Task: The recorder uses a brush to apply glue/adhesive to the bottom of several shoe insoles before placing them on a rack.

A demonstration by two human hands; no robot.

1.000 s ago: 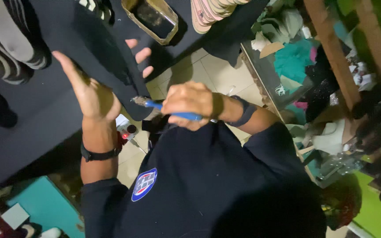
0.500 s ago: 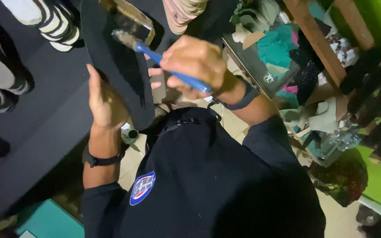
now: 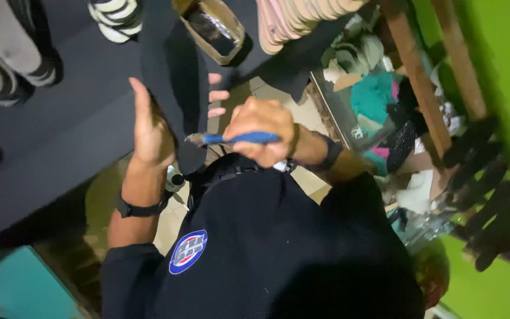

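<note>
My left hand (image 3: pixel 149 131) holds up a black, sole-shaped piece (image 3: pixel 171 77), palm behind it and fingertips showing at its right edge. My right hand (image 3: pixel 265 130) is closed around a blue-handled brush (image 3: pixel 240 138). The brush tip (image 3: pixel 196 140) touches the lower end of the black piece. Both hands are just above my chest, and I wear a black shirt with a round badge (image 3: pixel 188 251). Each wrist carries a dark band.
An open tin (image 3: pixel 212 28) sits on a dark sheet (image 3: pixel 78 118) ahead. Striped sole stacks (image 3: pixel 16 56) lie at top left and a pale stack (image 3: pixel 305 15) at top right. A wooden post (image 3: pixel 420 82), scrap pile (image 3: pixel 379 100) and green wall (image 3: pixel 491 53) stand right. A teal box (image 3: pixel 19 283) lies lower left.
My right hand has drawn the brush down from the upper part of the black piece to its lower end, closer to my chest. My left hand keeps hold of the piece.
</note>
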